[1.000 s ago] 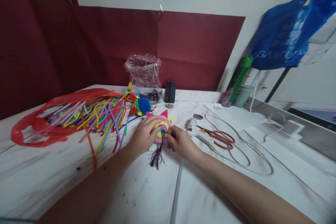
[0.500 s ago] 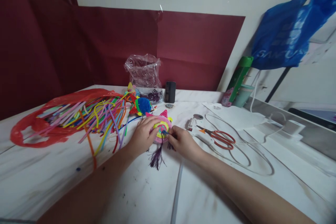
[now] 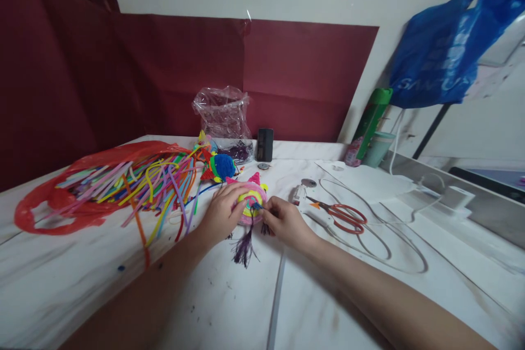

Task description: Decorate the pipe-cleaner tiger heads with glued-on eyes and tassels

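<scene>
A round pink, yellow and teal craft piece (image 3: 249, 197) with pink pointed ears lies on the marble table. My left hand (image 3: 223, 210) grips its left side, thumb on the front. Close against its right side is my right hand (image 3: 283, 219), fingers pinched on a small blue piece (image 3: 258, 205) near the centre. A dark purple tassel (image 3: 244, 249) hangs from the craft piece toward me, and part of a second one shows under my right fingers. Behind the left hand sits a blue craft fish (image 3: 222, 166) with red and yellow parts.
Pipe cleaners (image 3: 135, 180) spill from a red plastic bag (image 3: 35, 219) at the left. Orange-handled scissors (image 3: 348, 219), a glue gun (image 3: 322, 219) and its looping cable lie at the right. A black phone (image 3: 265, 145) and a clear plastic bag (image 3: 223, 115) stand behind.
The view has shifted very slightly. Both hands keep their hold at nearly the same places on the craft piece.
</scene>
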A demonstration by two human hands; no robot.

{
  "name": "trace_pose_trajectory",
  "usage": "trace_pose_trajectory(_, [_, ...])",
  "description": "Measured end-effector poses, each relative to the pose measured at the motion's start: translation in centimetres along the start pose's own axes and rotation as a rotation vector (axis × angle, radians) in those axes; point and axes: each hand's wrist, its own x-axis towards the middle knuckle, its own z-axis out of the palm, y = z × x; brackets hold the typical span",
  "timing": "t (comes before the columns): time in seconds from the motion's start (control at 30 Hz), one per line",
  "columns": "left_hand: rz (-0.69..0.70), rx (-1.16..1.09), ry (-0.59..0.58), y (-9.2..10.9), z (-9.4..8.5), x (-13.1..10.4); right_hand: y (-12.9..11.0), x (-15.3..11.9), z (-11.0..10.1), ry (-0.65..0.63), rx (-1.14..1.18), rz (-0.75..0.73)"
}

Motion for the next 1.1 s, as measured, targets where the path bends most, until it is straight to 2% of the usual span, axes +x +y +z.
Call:
trace_pose_trajectory(0.17, [0.009,-0.004,-0.007,0.0,0.0,-0.1,-0.4,0.0,-0.7,0.020,0.021,0.033])
trace_pose_trajectory(0.33, [0.008,-0.007,-0.006,0.1,0.3,-0.1,-0.3,-0.3,0.0,-0.002,-0.099,-0.012])
trace_pose_trajectory(0.6, [0.016,0.014,0.018,0.0,0.4,-0.1,-0.1,-0.3,0.5,-0.005,-0.113,-0.040])
trace_pose_trajectory(0.9, [0.002,-0.003,0.002,0.2,0.4,-0.1,0.6,0.2,0.3,0.023,0.069,-0.012])
trace_pose_trajectory(1.1, [-0.012,0.000,0.082,0.2,0.8,0.1,0.5,1.7,-2.1,0.190,0.271,0.120])
